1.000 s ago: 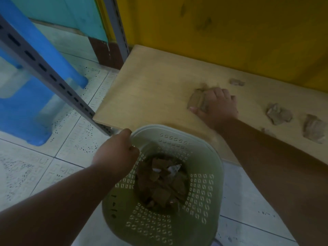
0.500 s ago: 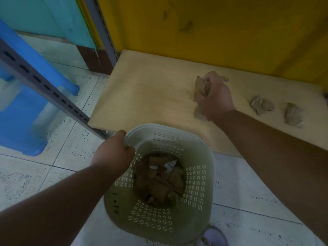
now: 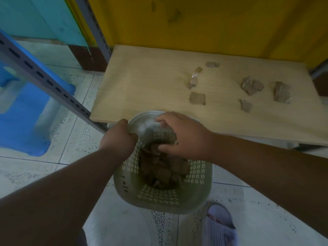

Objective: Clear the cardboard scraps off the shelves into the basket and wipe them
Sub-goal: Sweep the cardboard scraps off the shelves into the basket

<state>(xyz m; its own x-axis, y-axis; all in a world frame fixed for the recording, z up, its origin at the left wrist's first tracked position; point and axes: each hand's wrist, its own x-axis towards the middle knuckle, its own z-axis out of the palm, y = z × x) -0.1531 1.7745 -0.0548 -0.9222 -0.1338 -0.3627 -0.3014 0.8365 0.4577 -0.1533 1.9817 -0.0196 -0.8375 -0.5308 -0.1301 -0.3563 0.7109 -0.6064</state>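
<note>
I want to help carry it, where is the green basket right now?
In the head view the green basket is low in the middle, on the tiled floor just in front of the wooden shelf. The left hand holds its rim.

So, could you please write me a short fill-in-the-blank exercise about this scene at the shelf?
1. The left hand grips the rim of the green ____.
2. The right hand is over the basket, which already holds brown ____ scraps.
3. Loose scraps remain on the wooden ____.
4. The wall behind the shelf is painted ____.

Missing words: basket; cardboard; shelf; yellow
</note>
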